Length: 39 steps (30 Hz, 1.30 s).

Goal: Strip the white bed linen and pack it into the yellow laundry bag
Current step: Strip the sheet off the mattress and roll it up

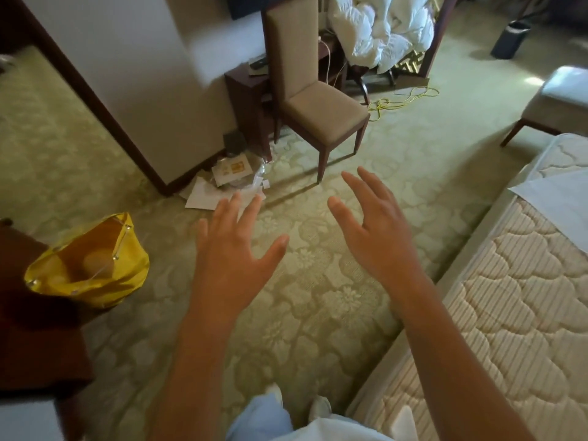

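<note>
a hotel room with pale green patterned carpet [318, 297] fills my view, and i am standing on it beside the bed [509, 313]. nearest to me on the right, the mattress shows its bare quilted top, so i judge the stripping mostly done; only 1 flat white sheet corner [553, 195] is visible on it further up, toward the right edge.

my left hand [235, 249] and right hand [372, 230] both hang in the air over the carpet, fingers spread and loose, apart from each other and holding nothing.

the yellow laundry bag [95, 265] sits low on my left, mouth open, beside a dark wooden cabinet [38, 329]; something pale seems to lie inside, though i cannot tell what.

further out, loose papers [219, 189] lie on the floor at the wall's foot, then a beige chair [311, 100] stands by a dark worktop [245, 84]. far back, a heap of white bedding [381, 30] is piled up, with a yellow cord [401, 100] on the carpet below it.

as i read it, i am between loads: the next move calls for going to fetch linen, either the sheet corner on the bed or the far heap, then gathering it with both hands and carrying it to the bag.

the papers carry a yellow printed patch, but no writing or brand is legible to me anywhere.
</note>
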Available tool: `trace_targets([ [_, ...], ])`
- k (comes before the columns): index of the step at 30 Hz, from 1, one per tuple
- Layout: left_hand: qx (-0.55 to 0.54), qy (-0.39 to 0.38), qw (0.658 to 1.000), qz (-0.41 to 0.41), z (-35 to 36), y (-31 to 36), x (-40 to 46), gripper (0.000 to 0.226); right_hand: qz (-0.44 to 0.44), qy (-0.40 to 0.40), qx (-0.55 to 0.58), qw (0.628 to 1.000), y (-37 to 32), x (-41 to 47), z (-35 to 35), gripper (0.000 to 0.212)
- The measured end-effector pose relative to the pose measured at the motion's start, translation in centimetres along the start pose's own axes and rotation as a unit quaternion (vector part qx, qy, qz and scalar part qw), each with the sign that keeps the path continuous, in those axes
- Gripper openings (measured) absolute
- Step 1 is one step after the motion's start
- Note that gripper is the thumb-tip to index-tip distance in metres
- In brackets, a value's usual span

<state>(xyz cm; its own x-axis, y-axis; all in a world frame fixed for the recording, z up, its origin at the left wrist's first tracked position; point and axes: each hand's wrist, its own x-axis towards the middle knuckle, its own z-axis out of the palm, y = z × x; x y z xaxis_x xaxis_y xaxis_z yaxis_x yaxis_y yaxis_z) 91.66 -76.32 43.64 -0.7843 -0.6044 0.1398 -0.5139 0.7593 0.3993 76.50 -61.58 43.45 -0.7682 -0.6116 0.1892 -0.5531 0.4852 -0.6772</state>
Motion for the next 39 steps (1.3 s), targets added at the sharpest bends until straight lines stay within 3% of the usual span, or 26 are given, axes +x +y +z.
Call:
trace_targets([
  [11, -0.044, -0.056, 0.988, 0.139, 6.9, 3.2, 22.6, 0.083, 0.108, 0.103, -0.043, 0.988, 7.5, 15.4, 0.1, 0.066],
  [19, -0.083, -0.131, 0.945, 0.287, 11.9, 10.8, 40.2, 0.086, 0.23, 0.217, -0.084, 0.945, 12.5, 26.4, -3.5, 0.068],
  [28, -0.093, -0.204, 0.884, 0.409, 20.4, 22.0, 51.4, 0.086, 0.337, 0.303, -0.108, 0.885, 21.4, 33.2, -8.7, 0.08],
  [35, -0.085, -0.218, 0.854, 0.464, 28.2, 34.3, 60.0, 0.089, 0.368, 0.336, -0.106, 0.86, 32.9, 40.2, -14.9, 0.081],
  [39, -0.073, -0.208, 0.854, 0.471, 31.9, 42.2, 65.6, 0.087, 0.377, 0.337, -0.112, 0.855, 39.5, 45.2, -20.3, 0.081],
])
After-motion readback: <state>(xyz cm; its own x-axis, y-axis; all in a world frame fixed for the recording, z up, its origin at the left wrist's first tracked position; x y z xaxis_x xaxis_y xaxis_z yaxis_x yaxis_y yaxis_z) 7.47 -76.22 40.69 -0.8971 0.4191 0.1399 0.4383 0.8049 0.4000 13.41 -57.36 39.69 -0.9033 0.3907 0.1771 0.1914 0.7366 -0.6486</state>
